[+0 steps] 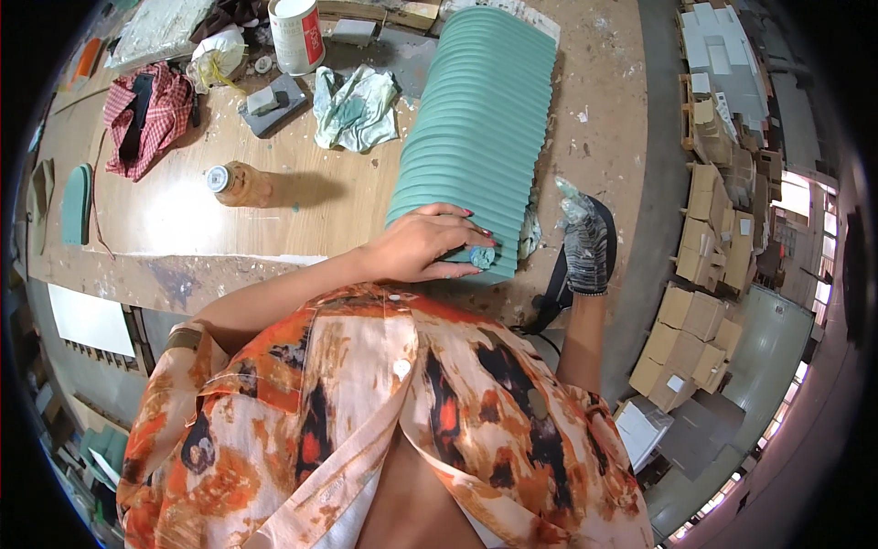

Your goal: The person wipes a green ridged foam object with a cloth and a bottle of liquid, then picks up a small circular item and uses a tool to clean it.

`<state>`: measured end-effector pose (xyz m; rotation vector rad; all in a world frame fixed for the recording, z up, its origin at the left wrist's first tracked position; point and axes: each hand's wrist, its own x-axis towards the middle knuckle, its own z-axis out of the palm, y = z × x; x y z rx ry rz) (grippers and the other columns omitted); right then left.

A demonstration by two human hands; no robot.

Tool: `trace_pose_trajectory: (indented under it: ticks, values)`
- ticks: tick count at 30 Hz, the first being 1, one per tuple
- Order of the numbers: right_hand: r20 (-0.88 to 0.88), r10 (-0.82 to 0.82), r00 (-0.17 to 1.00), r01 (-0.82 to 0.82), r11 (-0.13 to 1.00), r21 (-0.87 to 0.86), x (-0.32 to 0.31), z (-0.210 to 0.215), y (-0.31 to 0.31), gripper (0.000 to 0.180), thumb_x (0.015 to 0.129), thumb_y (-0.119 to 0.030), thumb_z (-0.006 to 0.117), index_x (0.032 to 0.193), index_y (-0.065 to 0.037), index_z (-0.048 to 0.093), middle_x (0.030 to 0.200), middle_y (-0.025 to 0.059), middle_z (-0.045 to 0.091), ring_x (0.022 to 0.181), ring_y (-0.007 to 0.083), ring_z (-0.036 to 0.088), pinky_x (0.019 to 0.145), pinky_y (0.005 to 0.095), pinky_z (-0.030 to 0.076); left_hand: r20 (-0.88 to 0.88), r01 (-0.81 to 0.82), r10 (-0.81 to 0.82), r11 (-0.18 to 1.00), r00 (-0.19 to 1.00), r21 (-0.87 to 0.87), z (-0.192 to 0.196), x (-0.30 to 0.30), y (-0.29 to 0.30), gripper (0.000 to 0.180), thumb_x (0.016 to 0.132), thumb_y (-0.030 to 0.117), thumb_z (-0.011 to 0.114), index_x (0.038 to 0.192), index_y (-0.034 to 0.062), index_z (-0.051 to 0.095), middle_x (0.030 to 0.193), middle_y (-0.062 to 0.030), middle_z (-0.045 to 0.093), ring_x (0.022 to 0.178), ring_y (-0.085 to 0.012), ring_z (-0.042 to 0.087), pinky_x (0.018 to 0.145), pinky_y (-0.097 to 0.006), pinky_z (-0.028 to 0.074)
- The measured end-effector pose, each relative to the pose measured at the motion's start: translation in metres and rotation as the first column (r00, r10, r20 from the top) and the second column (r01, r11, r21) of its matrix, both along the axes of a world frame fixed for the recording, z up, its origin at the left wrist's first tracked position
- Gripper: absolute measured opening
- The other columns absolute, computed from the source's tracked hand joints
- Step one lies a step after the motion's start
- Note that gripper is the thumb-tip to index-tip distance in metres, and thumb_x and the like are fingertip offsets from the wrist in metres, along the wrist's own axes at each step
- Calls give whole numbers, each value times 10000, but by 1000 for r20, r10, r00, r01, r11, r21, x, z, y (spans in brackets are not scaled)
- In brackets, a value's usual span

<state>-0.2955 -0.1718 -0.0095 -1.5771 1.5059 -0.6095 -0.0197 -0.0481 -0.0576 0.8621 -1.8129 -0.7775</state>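
We observe a wooden workbench [274,206] seen from above. A long row of teal sole-shaped pieces [480,128], overlapped like shingles, runs from the far middle of the bench toward the near right edge.

Left hand [428,245]: bare, laid palm-down on the near end of the row. The fingers are spread and curved over the nearest pieces, pressing on them; the fingertips [480,245] reach the right side of the stack beside a small bluish lump [482,258]. The hand rests on the stack and does not enclose any single piece.

Right hand [585,242]: wears a paint-stained dark glove and sits just right of the near end of the row, above the bench edge. The gloved fingers are closed around a small pale object [569,192] whose tip projects toward the far side. We cannot tell what the object is.

Surrounding items: a teal-stained crumpled rag [355,108] lies just left of the row. Farther left, a brown bottle [240,184] lies on its side. A red-and-white can [296,35] stands at the far edge, with a grey block [272,102] near it. A red checked cloth [146,119] lies at the far left, and a single teal sole piece [77,203] lies near the left edge. Cardboard boxes [704,311] are stacked on the floor to the right, well apart from the bench.
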Motion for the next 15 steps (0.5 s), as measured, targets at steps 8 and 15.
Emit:
trace_pose_trajectory:
  ticks: [8,15]
  values:
    - [35,111,993,-108,992,-71,17,2,-11,264,962,-183,556,1109,4,671,918,-11,656,716,93,543,645,252,463,7,-53,54,998,999,-16,-9,-2,0,455,811,294,754,1211,125,620,1148,-1,679,1046,-231,628,989,-359,450]
    - [-148,140,979,-175,950,-259,-2,-20,-30,190,805,-135,751,978,-72,703,902,80,669,908,193,600,820,328,474,17,-21,21,1000,1000,-1,-4,-1,-2,425,808,282,757,1182,118,639,1136,-14,685,993,-213,645,987,-355,455]
